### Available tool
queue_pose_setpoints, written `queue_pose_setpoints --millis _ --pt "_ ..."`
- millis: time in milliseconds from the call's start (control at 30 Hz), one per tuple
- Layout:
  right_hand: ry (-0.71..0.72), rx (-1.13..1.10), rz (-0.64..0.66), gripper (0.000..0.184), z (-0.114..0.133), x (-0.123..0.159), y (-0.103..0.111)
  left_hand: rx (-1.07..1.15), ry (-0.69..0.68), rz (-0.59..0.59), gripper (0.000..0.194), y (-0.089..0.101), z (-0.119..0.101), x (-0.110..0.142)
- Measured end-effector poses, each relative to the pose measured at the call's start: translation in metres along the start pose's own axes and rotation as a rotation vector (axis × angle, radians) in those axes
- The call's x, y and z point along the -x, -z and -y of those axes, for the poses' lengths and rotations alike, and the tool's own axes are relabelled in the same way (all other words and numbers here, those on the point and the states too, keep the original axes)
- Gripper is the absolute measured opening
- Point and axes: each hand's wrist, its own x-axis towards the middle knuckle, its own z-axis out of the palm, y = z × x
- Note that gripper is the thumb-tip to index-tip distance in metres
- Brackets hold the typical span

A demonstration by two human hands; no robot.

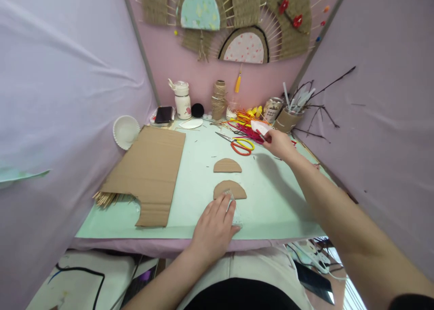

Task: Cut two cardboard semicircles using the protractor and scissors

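Observation:
My left hand (217, 219) is at the table's front edge, its fingers and thumb closed on a clear plastic ruler (237, 216). The ruler's far end lies over a cardboard half-circle (237, 190). Just beyond it is a second, slightly smaller cardboard half-circle (227, 166). My right hand (280, 143) reaches to the back right with its fingertips pinched together. Beside those fingertips are a white piece (259, 126) and a bundle of magenta strands (249, 133); what they grip is too small to make out. Scissors (237, 143) with red and yellow handles lie to their left.
A large cut cardboard sheet (152, 170) covers thin sticks (108, 199) at left, near a white bowl (126, 132). A bottle (183, 102), twine spool (219, 100) and phone (164, 115) line the back. Twigs (322, 109) stick out from a pot (288, 119) at right.

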Motion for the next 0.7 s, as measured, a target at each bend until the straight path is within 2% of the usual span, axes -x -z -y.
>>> queue_pose_setpoints --millis 67,133,267,333,467,567,700 --pt "0.028 -0.133 -0.069 0.014 0.012 0.02 0.003 0.011 0.009 0.009 0.046 0.001 0.0 -0.001" --pt "0.083 -0.285 -0.071 0.02 0.025 0.046 0.001 0.026 -0.003 0.017 0.046 0.003 0.001 -0.002" --pt "0.264 -0.559 0.15 0.032 0.048 0.095 -0.014 0.059 -0.045 0.056 0.046 0.009 0.006 -0.002" --pt "0.305 -0.623 0.228 0.031 0.054 0.113 -0.022 0.076 -0.07 0.076 0.044 0.011 0.009 -0.002" --pt "0.374 -0.605 0.253 0.022 0.059 0.132 -0.033 0.126 -0.118 0.088 0.041 0.012 0.013 0.0" --pt "0.483 -0.54 0.257 0.026 0.059 0.138 -0.036 0.143 -0.123 0.092 0.042 0.011 0.014 0.001" --pt "0.522 -0.475 0.28 0.028 0.057 0.145 -0.038 0.117 -0.094 0.102 0.045 0.011 0.013 0.002"
